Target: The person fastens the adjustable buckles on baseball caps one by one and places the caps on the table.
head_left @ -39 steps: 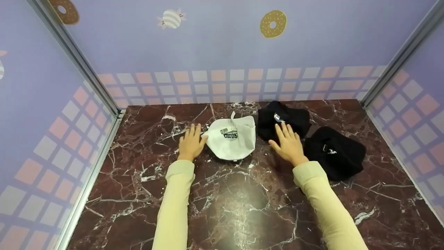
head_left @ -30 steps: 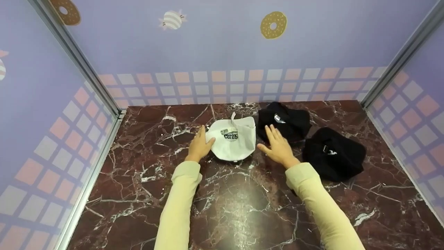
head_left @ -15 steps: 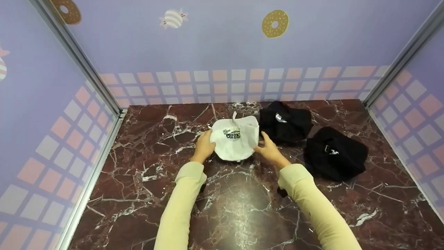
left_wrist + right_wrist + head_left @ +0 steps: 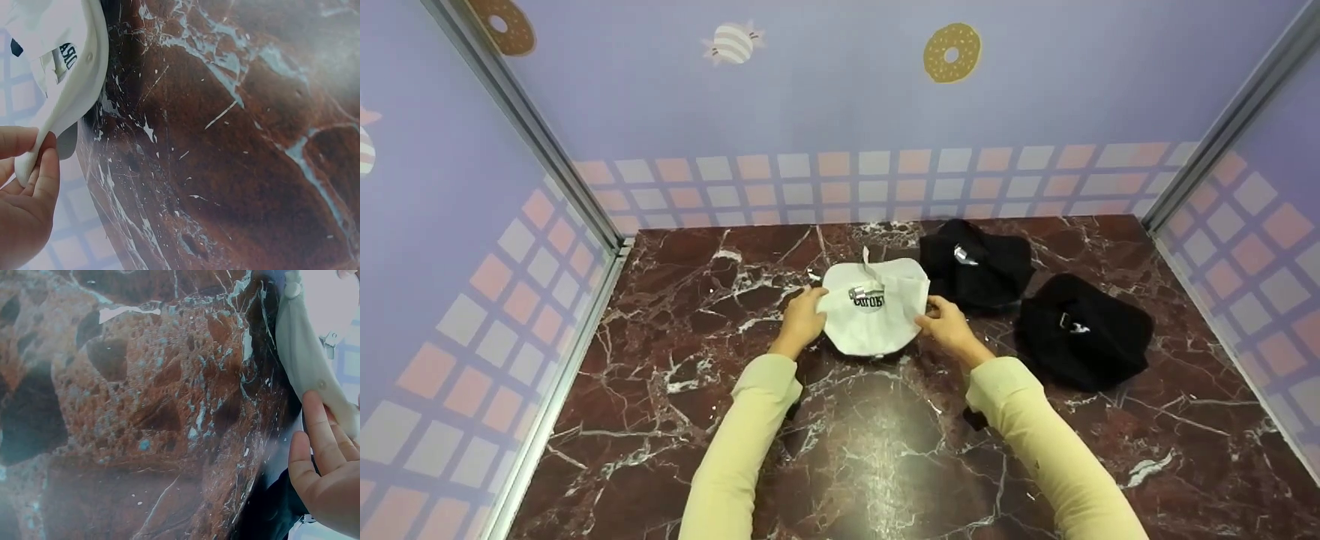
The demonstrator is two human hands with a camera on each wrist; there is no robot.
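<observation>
A white baseball cap (image 4: 877,319) with dark lettering lies between the two hands in the head view, its strap end sticking up at the back. At its left edge, my left hand (image 4: 801,319) pinches the fabric; in the left wrist view, thumb and fingers close on the cap's edge (image 4: 48,121). My right hand (image 4: 949,326) grips the opposite edge. The right wrist view has the fingers (image 4: 318,427) against the cap's rim (image 4: 306,349), with part of that hand cut off by the frame.
Two black caps lie on the right, one (image 4: 979,266) behind my right hand and another (image 4: 1084,334) farther right. A dark red marbled tabletop (image 4: 660,450) carries everything. Purple checked panels (image 4: 840,97) enclose the back and sides.
Both hands have come inward from either side of the white cap and taken hold of its edges. The cap has shifted slightly right and nearer. The black caps have stayed put.
</observation>
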